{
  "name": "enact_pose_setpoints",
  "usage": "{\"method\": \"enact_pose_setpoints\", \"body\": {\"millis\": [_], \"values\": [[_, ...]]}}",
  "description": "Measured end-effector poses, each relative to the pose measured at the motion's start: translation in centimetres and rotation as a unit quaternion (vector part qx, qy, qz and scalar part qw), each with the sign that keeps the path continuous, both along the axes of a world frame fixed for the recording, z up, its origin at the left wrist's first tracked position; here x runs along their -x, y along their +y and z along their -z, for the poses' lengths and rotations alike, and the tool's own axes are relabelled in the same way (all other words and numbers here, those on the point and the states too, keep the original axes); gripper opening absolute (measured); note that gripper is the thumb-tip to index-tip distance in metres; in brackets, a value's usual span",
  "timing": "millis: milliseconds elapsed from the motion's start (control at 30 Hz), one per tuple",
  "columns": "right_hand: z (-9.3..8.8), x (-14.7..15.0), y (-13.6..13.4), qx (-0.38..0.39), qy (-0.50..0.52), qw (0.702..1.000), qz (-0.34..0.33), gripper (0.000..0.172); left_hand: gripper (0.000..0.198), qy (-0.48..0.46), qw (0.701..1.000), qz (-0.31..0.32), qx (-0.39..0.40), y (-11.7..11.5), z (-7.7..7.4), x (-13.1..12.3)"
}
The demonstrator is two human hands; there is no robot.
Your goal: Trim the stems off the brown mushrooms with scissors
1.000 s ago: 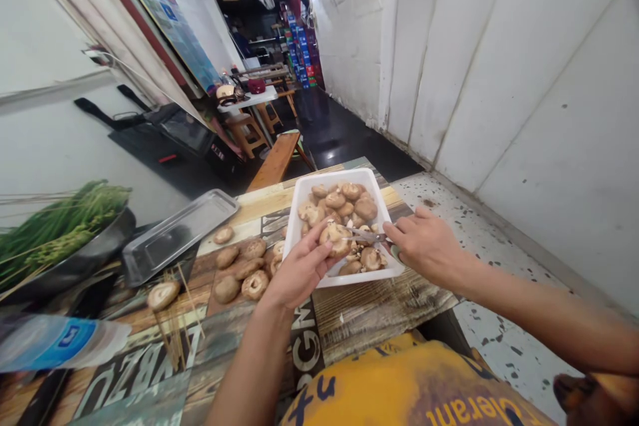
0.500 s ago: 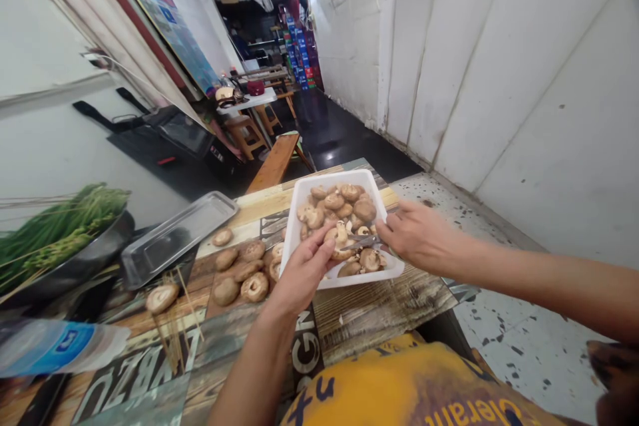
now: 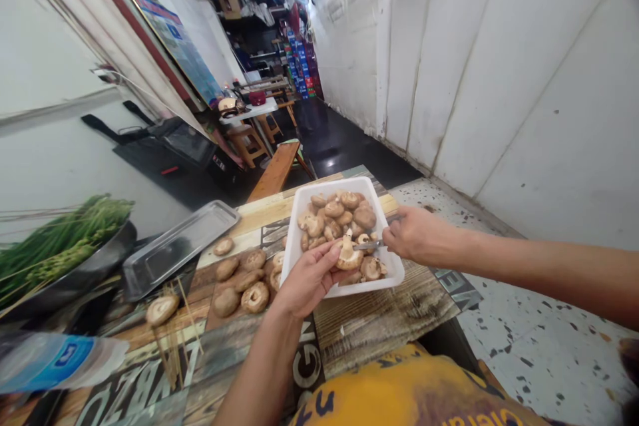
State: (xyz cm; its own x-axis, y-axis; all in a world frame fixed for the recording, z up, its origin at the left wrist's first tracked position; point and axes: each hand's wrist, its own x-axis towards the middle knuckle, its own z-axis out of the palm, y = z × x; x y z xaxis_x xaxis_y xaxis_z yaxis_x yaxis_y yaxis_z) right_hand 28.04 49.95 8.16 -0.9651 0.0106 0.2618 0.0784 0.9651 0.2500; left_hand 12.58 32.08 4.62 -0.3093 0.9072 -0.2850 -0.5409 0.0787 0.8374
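Note:
My left hand (image 3: 308, 278) is closed round a brown mushroom (image 3: 348, 256), holding it stem up over the white tray (image 3: 299, 226) of mushrooms. My right hand (image 3: 415, 235) is closed on scissors (image 3: 367, 245), whose metal blades point left and meet the stem of the held mushroom. The tray holds several more mushrooms. It rests on the printed wooden table (image 3: 369, 326) in front of me.
Loose mushrooms (image 3: 242, 274) lie on the table left of the white tray. A steel tray (image 3: 174, 247), bamboo skewers (image 3: 174, 329), a pan of green vegetables (image 3: 54, 249) and a lying water bottle (image 3: 54, 361) are further left. A white wall runs along the right.
My left hand has turned the mushroom stem up and lifted it slightly. The scissors have moved in from the right onto its stem.

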Motion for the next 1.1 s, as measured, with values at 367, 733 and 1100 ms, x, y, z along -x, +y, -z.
{"method": "enact_pose_setpoints", "body": {"millis": [367,733,1100], "values": [[0.0,-1.6,-1.4,0.043,-0.107,0.989,0.094,0.025,0.034,-0.085,0.983,-0.129,-0.098,1.1,0.3,0.3],[2.6,-0.2,-4.5,0.043,-0.008,0.989,0.14,0.024,0.032,-0.147,0.953,-0.224,-0.138,2.8,0.0,-1.2],[2.0,1.5,-6.1,0.063,-0.033,0.987,0.143,0.035,0.034,-0.136,0.941,-0.253,-0.18,3.6,0.0,-2.2]]}}
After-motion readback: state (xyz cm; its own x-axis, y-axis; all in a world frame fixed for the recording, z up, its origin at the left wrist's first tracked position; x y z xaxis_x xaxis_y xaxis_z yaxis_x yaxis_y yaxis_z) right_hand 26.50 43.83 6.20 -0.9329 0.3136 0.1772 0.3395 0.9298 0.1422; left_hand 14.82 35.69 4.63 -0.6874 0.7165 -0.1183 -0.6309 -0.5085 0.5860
